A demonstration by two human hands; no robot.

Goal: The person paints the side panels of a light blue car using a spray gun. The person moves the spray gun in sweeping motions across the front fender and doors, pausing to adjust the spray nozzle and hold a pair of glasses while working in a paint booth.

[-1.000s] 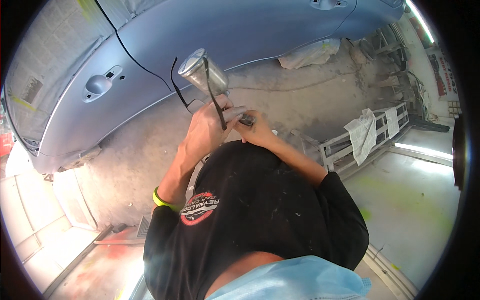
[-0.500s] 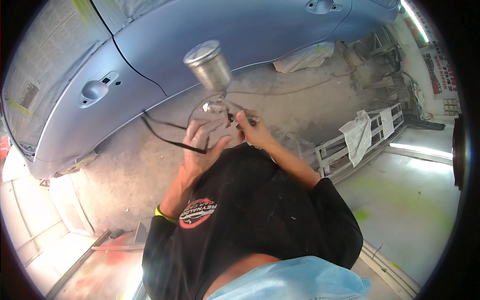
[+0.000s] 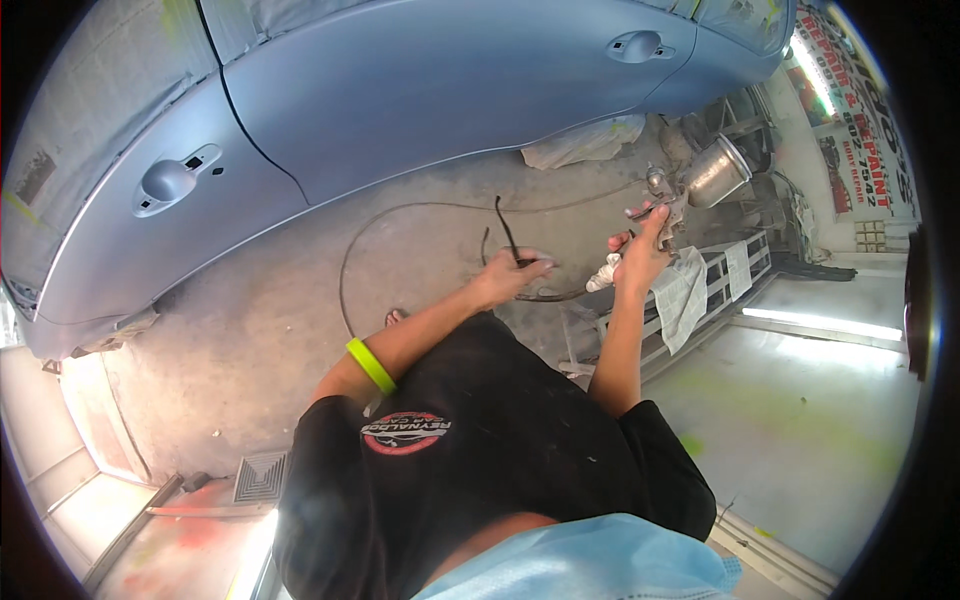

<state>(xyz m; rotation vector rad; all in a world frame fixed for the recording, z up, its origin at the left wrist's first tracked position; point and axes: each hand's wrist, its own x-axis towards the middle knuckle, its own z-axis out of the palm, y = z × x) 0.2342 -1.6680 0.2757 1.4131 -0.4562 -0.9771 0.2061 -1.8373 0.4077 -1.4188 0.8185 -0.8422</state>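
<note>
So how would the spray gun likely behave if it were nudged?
The spray gun is probably heavy for its size, since its cup looks metal. With that cup jutting beyond the right hand, a nudge could tip it cup-first. The cup's smooth, shiny side might also be slippery.

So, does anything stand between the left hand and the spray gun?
Yes, partly. The right hand is on the near side, gripping the spray gun; a white wrap and dark hose lie just left of it. Otherwise only a gap over the floor shows. The left hand itself holds glasses.
</note>
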